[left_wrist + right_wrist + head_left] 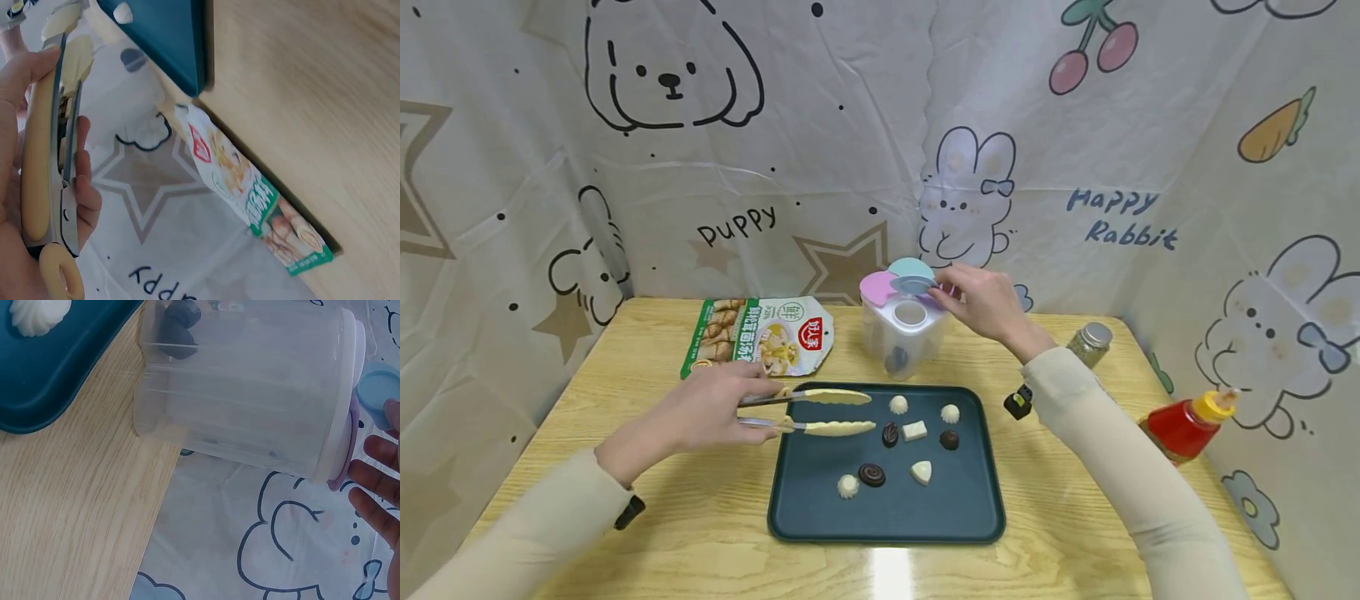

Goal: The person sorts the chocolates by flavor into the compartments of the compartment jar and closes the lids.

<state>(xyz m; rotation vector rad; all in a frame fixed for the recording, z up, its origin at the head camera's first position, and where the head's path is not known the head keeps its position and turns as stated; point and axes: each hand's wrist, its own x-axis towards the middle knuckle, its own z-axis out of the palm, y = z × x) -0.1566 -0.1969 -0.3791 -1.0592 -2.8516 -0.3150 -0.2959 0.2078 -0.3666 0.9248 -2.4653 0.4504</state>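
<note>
Clearly the left hand (700, 414) grips a pair of tongs (808, 410), its fingers curled round the handles, the two cream tips apart and hovering over the left edge of the dark tray (970, 517). The right hand (981, 302) pinches the blue lid flap (912, 279) on top of the clear plastic jar (901, 333), which stands just behind the tray.

To do this step well, the flap should probably be held fully back so the round opening stays free, while the tongs close gently on a single sweet (890, 433); too hard a squeeze could mark it.

From the head view the tray's eight sweets, the food packet (760, 337) left of the jar, and the red sauce bottle (1183, 427) well to the right of the tray are plain. Only the right wrist view shows the jar's contents: a dark piece (178, 325) lies at its bottom. Only the left wrist view shows the tongs' hanging ring (60, 278).
</note>
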